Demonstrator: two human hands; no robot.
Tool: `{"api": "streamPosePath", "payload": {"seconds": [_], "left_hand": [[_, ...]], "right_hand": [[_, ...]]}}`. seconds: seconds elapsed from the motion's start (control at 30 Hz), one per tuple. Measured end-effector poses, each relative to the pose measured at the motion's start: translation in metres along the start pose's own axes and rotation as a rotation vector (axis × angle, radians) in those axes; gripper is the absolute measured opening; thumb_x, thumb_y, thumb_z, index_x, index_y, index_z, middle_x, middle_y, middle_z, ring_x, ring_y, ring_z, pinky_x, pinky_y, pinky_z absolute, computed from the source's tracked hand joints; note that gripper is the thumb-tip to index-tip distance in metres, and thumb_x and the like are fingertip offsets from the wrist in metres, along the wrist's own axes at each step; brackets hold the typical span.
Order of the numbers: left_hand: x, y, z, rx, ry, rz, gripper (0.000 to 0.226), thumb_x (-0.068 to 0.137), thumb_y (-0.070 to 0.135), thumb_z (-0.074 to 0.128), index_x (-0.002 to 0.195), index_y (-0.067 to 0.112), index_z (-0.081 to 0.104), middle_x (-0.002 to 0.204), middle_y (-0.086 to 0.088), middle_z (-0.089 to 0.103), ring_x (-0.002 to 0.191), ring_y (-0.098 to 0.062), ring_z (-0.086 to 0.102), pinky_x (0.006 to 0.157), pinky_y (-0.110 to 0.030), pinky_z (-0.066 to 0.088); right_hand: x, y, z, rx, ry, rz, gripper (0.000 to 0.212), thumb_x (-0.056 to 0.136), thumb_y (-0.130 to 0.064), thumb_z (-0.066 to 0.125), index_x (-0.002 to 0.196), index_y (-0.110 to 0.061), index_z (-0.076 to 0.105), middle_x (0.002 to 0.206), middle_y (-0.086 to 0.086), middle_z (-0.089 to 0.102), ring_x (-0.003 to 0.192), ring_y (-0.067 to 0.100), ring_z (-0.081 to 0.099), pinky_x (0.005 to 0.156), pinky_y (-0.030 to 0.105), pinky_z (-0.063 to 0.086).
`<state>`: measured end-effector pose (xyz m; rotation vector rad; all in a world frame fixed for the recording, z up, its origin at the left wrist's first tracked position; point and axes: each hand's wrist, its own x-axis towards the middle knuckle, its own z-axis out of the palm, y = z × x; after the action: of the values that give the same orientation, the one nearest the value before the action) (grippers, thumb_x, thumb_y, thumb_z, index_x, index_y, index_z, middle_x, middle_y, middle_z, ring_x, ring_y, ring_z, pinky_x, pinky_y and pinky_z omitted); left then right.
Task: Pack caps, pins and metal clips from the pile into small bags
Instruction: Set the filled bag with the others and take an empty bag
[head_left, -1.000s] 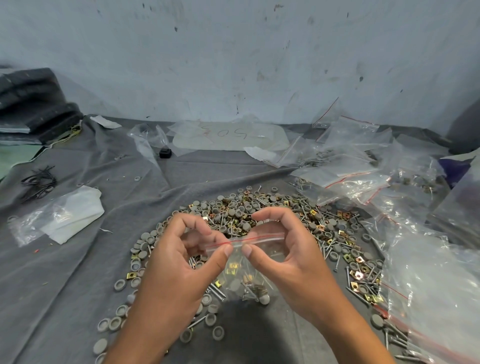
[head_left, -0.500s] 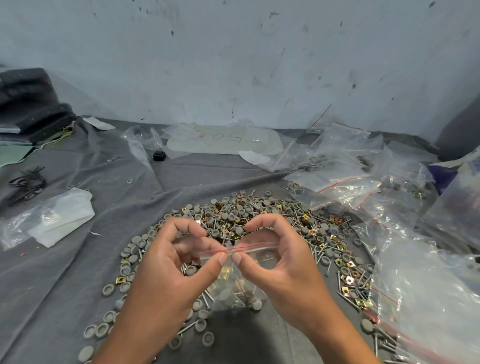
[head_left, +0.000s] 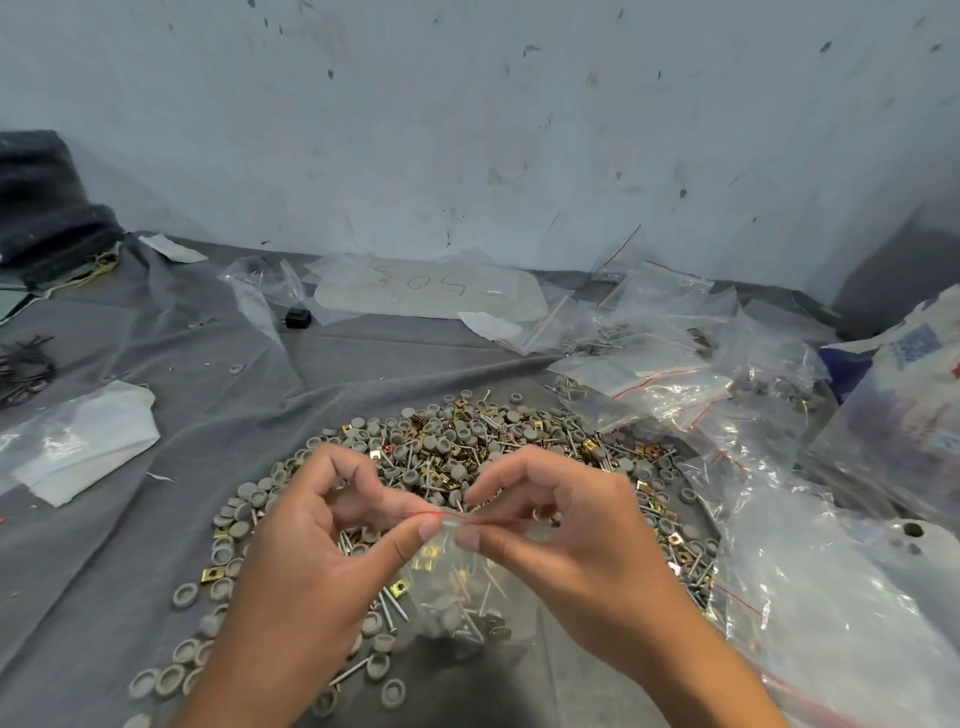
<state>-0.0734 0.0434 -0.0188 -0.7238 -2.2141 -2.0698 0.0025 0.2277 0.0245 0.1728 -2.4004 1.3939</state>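
One wide grey cloth (head_left: 156, 545) covers the whole lower frame. At right a heap of clear plastic zip bags with red seal lines (head_left: 810, 525) spreads. At centre lies the round pile of grey caps, steel pins and brass-coloured metal clips (head_left: 467, 447). Below it, the left hand (head_left: 291, 566) and right hand (head_left: 582, 551) meet, thumbs and forefingers pinching the red-lined top of a small clear bag (head_left: 452, 587), which hangs between them holding caps and pins.
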Motion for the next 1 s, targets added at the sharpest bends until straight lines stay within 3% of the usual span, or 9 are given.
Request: {"api": "streamPosePath", "payload": {"seconds": [0.17,0.3,0.47,0.53,0.6,0.7,0.77,0.9,1.0], "left_hand": [[0.007,-0.002,-0.003,-0.138,0.118,-0.023,0.062,0.057,0.069,0.086,0.106,0.043,0.060,0.114,0.004,0.076,0.102,-0.019,0.073,0.087,-0.044,0.056],[0.007,-0.004,-0.006,-0.089,0.120,-0.033,0.059,0.063,0.075,0.078,0.111,0.049,0.057,0.114,0.011,0.074,0.107,-0.010,0.071,0.092,-0.046,0.052],[0.004,-0.003,-0.004,-0.045,0.064,-0.060,0.055,0.068,0.073,0.072,0.116,0.051,0.054,0.113,0.014,0.074,0.108,-0.007,0.069,0.098,-0.047,0.050],[0.004,-0.001,-0.004,-0.039,0.075,-0.061,0.053,0.069,0.073,0.071,0.115,0.053,0.054,0.112,0.014,0.074,0.106,-0.007,0.069,0.096,-0.048,0.051],[0.003,0.002,-0.004,-0.003,0.082,-0.061,0.047,0.072,0.072,0.067,0.114,0.055,0.052,0.111,0.018,0.073,0.106,-0.003,0.069,0.094,-0.046,0.052],[0.001,0.004,-0.005,0.046,0.070,-0.054,0.044,0.076,0.074,0.061,0.114,0.056,0.051,0.112,0.023,0.072,0.107,0.001,0.067,0.094,-0.039,0.051],[0.000,0.006,-0.005,0.033,0.073,-0.058,0.045,0.075,0.077,0.060,0.114,0.055,0.051,0.111,0.022,0.072,0.106,-0.001,0.068,0.094,-0.040,0.051],[0.000,0.012,-0.003,0.010,0.088,-0.057,0.039,0.078,0.073,0.061,0.112,0.054,0.053,0.108,0.020,0.074,0.102,-0.001,0.069,0.092,-0.038,0.051],[-0.001,0.016,0.003,0.016,0.076,-0.062,0.034,0.084,0.062,0.060,0.115,0.049,0.053,0.106,0.021,0.074,0.101,0.001,0.069,0.093,-0.037,0.050]], "right_hand": [[0.039,-0.006,-0.026,0.045,0.053,0.125,0.026,0.079,-0.010,0.084,0.093,-0.026,0.070,0.086,-0.008,0.077,0.078,0.007,0.074,0.068,0.018,0.057],[0.110,0.015,-0.063,0.122,0.328,0.274,0.025,0.084,-0.026,0.081,0.104,-0.030,0.066,0.099,-0.008,0.073,0.079,0.002,0.071,0.061,0.014,0.053],[0.173,0.084,-0.111,0.304,0.662,0.589,0.023,0.089,-0.012,0.073,0.109,-0.016,0.062,0.102,0.008,0.070,0.062,0.007,0.066,0.049,0.021,0.044],[0.163,0.113,-0.120,0.232,0.574,0.774,0.016,0.095,-0.010,0.066,0.111,-0.007,0.062,0.097,0.010,0.067,0.058,0.007,0.065,0.046,0.020,0.046],[0.144,0.132,-0.125,0.151,0.448,0.889,0.013,0.096,-0.009,0.066,0.108,-0.006,0.061,0.109,0.009,0.069,0.074,0.010,0.071,0.052,0.021,0.053],[0.104,0.127,-0.137,-0.016,0.425,0.778,0.016,0.095,-0.014,0.069,0.109,-0.015,0.061,0.114,0.008,0.071,0.085,0.014,0.070,0.061,0.026,0.051],[0.060,0.110,-0.148,-0.278,0.280,0.685,0.014,0.093,-0.026,0.071,0.104,-0.024,0.062,0.109,0.003,0.072,0.085,0.010,0.069,0.067,0.025,0.050],[-0.055,0.105,-0.173,-0.995,-0.050,0.863,0.061,0.083,-0.056,0.073,0.133,-0.025,0.056,0.134,-0.002,0.062,0.114,0.019,0.061,0.092,0.035,0.049],[-0.102,0.113,-0.168,-0.998,-0.069,0.994,0.062,0.088,-0.053,0.069,0.138,-0.020,0.053,0.139,0.005,0.059,0.118,0.024,0.059,0.097,0.036,0.046]]}}
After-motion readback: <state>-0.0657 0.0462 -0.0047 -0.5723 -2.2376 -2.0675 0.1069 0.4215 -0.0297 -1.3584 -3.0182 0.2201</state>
